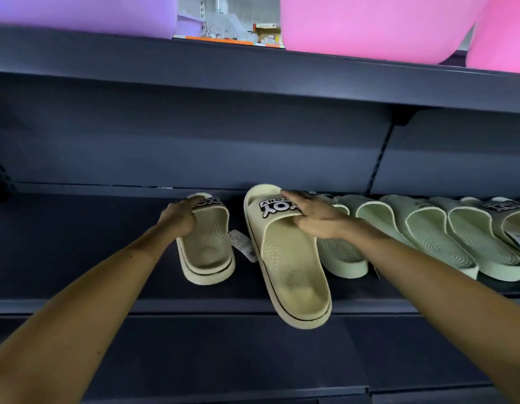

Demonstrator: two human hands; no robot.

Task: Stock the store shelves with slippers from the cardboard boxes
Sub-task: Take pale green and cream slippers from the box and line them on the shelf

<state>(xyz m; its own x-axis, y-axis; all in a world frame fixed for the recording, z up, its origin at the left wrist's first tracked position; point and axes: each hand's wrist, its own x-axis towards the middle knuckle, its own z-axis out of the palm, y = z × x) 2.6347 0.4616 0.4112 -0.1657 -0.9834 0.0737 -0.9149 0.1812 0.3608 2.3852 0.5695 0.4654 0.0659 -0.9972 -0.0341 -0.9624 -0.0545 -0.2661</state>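
Upside-down badge on the middle slipper's (293,275) strap reads big "OY" with small "ORY" beside it, the rest hidden under the right hand (314,214); left slipper (206,252) wears the same black-and-white badge, only "OY" clear past the left hand (180,215); far-right slipper (512,217) carries a like badge, letters blurred; hang tag (241,246) print too small to read.

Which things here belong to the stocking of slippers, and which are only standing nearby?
Belongs to the job: left hand gripping the left cream slipper; right hand gripping the right cream slipper; green slippers in a row; lower shelf.

Only nearby: purple container and pink container on the upper shelf.
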